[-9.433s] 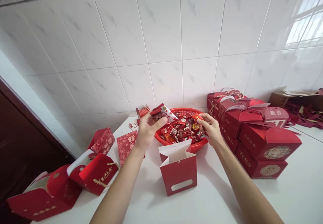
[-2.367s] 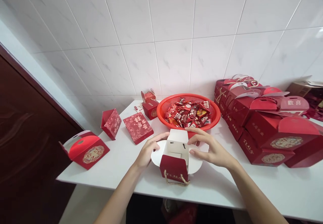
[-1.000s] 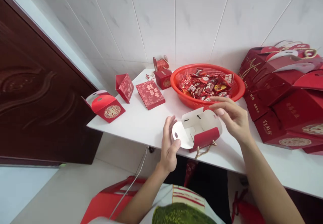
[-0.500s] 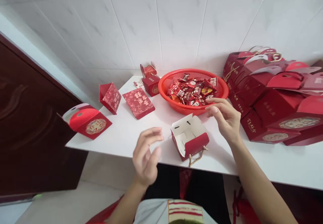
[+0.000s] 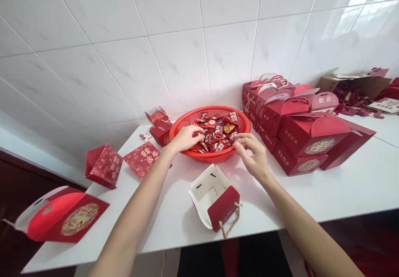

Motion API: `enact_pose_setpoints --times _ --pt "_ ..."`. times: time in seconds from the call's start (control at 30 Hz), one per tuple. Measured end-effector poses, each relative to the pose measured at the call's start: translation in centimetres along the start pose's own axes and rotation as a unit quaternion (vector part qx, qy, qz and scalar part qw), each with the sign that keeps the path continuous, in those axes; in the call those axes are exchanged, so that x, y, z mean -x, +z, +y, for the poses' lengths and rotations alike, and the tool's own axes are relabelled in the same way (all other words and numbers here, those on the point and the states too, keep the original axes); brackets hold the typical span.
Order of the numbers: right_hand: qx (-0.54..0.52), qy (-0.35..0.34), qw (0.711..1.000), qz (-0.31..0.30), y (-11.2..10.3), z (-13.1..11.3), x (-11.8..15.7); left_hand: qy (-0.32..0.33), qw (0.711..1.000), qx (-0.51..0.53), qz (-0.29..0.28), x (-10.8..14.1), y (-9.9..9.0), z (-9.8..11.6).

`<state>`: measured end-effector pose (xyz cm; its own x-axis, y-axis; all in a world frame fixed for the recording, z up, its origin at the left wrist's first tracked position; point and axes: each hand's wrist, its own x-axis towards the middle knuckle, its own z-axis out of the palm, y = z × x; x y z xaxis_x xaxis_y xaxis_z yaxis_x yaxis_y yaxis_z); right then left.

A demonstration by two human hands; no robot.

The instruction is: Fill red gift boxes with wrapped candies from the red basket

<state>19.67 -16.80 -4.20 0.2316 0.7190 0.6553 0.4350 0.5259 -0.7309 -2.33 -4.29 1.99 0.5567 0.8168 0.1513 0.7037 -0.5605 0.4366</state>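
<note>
I've got my L hand [image 5: 188, 139] palm-down over the glossy wrapped candies [image 5: 218, 132], fingers curled; can't tell if they pinch any. My R hand [image 5: 254, 155] is at the R rim, wrist bent, thumb & index slightly apart. Candies lie in the round, perforated red plastic basket [image 5: 208, 157]. Open box [image 5: 223, 208], red card w/ white lining & twisted rope handle [image 5: 232, 225], sits nearer me on the smooth white table [image 5: 262, 212].

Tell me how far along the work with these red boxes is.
Looks done: the stacked boxes, flaps folded over, though their contents are hidden.
In hand: the left hand is among the sweets in the basket; the right hand is near its rim.
Remaining: the rope-handled box stands open and looks empty; the far-left box looks unclosed.
</note>
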Motion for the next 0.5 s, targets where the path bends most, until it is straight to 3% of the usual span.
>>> enact_pose_setpoints --times 0.13,0.5 --pt "0.003 -0.002 1.000 -0.001 0.17 0.10 0.10 0.008 0.992 -0.060 -0.109 -1.10 0.27 -0.51" --pt "0.007 -0.014 1.000 0.002 0.25 -0.17 0.05 -0.044 0.973 -0.120 -0.193 -1.30 0.42 -0.38"
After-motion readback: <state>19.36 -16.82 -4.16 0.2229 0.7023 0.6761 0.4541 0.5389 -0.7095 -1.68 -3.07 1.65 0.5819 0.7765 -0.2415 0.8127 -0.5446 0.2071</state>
